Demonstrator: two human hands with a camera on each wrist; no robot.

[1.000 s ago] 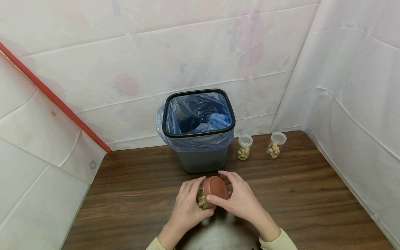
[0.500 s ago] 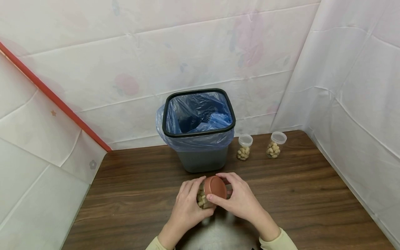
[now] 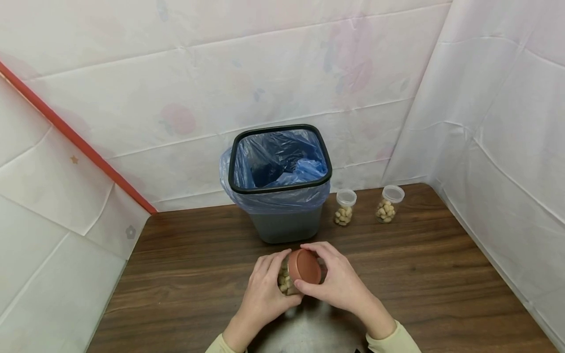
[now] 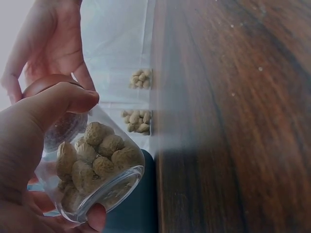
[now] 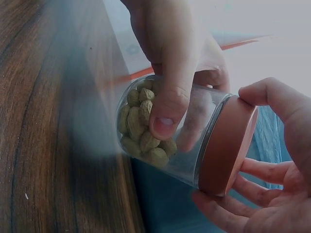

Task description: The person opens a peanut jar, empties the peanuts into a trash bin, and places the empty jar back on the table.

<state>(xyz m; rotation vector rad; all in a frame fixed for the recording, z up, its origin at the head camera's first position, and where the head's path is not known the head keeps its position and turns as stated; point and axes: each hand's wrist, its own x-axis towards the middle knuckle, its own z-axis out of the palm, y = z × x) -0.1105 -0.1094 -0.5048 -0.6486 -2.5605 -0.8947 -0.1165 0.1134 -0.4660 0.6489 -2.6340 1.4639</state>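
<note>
A clear jar [image 4: 104, 155] of unshelled peanuts is held tilted a little above the wooden table. My left hand [image 3: 264, 289] grips its body, thumb on one side and fingers round the other. The reddish-brown screw lid [image 3: 308, 267] sits on the jar's mouth and leans to the right. My right hand [image 3: 339, 280] holds that lid by its rim between thumb and fingers, as the right wrist view also shows. Lid and jar meet without a visible gap. Part of the peanuts [image 5: 141, 116] is hidden behind the left thumb.
A grey bin [image 3: 287, 225] with a blue bag [image 3: 304, 171] inside stands just beyond the hands. To its right are two small clear-lidded jars, one nearer [image 3: 344, 208] and one farther right [image 3: 389, 203], both holding peanuts. White cloth walls [image 3: 265, 59] border the table [image 3: 185, 274].
My right hand's fingers have shifted round the lid's rim, the index fingertip moving left along the far side. The left hand and the jar have stayed nearly still.
</note>
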